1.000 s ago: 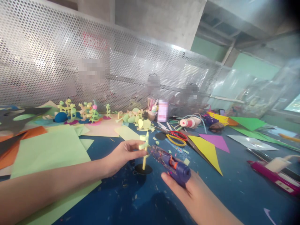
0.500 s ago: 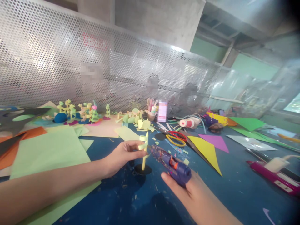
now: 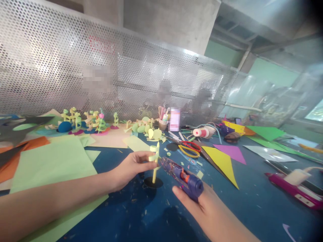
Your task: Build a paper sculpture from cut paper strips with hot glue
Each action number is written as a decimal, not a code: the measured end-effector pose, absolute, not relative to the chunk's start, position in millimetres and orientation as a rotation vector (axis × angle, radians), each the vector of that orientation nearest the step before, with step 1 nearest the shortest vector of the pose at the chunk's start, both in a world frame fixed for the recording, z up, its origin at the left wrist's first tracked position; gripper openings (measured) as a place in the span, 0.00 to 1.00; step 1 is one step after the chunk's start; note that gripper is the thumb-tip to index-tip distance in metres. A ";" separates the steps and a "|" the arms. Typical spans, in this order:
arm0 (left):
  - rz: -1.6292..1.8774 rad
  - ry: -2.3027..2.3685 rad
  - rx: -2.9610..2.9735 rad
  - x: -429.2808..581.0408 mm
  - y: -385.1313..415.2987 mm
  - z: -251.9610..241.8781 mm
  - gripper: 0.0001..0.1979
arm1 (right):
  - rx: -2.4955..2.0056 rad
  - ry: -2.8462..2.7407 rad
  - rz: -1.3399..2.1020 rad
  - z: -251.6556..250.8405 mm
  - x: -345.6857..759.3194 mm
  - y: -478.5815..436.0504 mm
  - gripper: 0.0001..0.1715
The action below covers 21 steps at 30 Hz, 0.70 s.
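Note:
A thin pale-yellow stick (image 3: 154, 174) stands upright on a black round base (image 3: 151, 183), with a light green strip (image 3: 153, 149) curled around its upper part. My left hand (image 3: 137, 163) pinches the strip against the stick between thumb and fingers. From the right, my right hand (image 3: 199, 208) grips a dark blue glue gun (image 3: 184, 178) with an orange part on it. The gun's nozzle points at the stick, close to my left fingertips; whether it touches is hard to tell. The fingers under the gun are hidden.
Light green sheets (image 3: 55, 161) lie at the left. Behind stand several small paper figures (image 3: 75, 119). Scissors (image 3: 190, 148), paper scraps and a yellow sheet (image 3: 222, 164) lie ahead right, a magenta power strip (image 3: 297, 191) at far right. A perforated metal screen (image 3: 141, 74) rises behind.
The glue gun and my right hand have shifted very slightly left and down. My left hand, the stick and the strip stay almost in place.

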<state>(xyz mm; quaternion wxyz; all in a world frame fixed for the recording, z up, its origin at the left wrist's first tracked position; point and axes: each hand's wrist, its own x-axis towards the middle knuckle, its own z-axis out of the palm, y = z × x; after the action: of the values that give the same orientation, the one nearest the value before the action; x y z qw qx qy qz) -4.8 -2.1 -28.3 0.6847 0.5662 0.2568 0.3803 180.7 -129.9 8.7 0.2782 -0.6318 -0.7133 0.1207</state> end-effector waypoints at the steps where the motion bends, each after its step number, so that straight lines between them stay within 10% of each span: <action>1: 0.852 0.572 1.266 -4.9 -2.2 -28.1 0.15 | -1.693 -1.913 0.330 8.7 181.0 -129.6 0.20; 13: 0.879 0.655 1.336 -4.2 -2.3 -26.9 0.17 | -1.724 -1.668 0.680 23.6 211.2 -139.5 0.25; 21: 0.866 0.696 1.406 -4.6 -4.1 -21.0 0.16 | -2.100 -1.764 -0.163 -8.8 291.2 -104.1 0.22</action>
<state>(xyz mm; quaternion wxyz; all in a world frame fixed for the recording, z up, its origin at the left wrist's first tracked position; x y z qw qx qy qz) -4.6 -4.1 -21.0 0.6248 0.6126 0.3034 0.3772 291.2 -104.1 -8.8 0.1961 -0.7495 -0.6296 -0.0581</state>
